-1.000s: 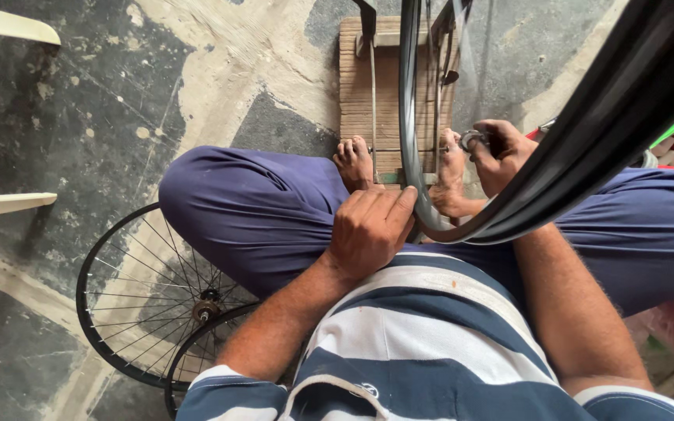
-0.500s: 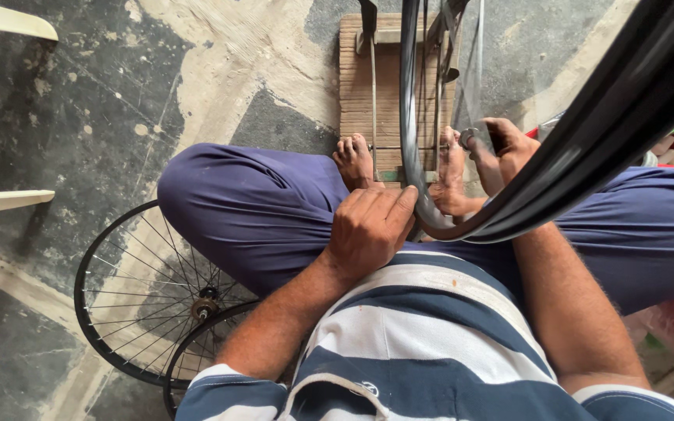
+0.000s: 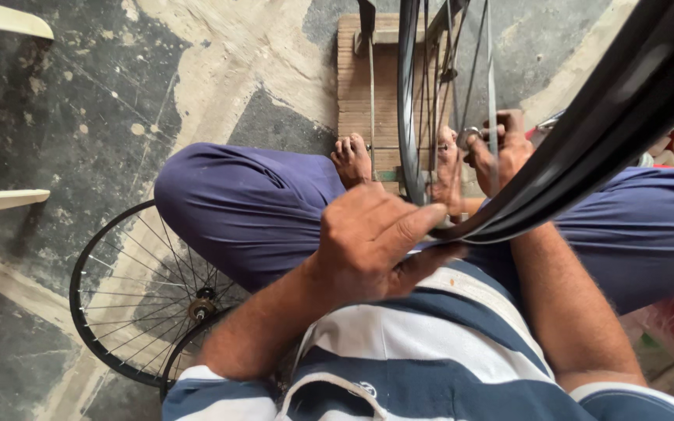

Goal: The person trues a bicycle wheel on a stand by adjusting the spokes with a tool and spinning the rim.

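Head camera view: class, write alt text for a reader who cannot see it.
A seated person's left hand grips the rim of an upright bicycle wheel, while the right hand holds a small metal tool at its spokes. A spare wheel lies on the concrete floor.

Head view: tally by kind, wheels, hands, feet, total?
Wheels: 3, one upright in the stand, two lying on the floor
Hands: 2, left hand on the upright rim, right hand at the spokes
Feet: 2, bare
Total: 7
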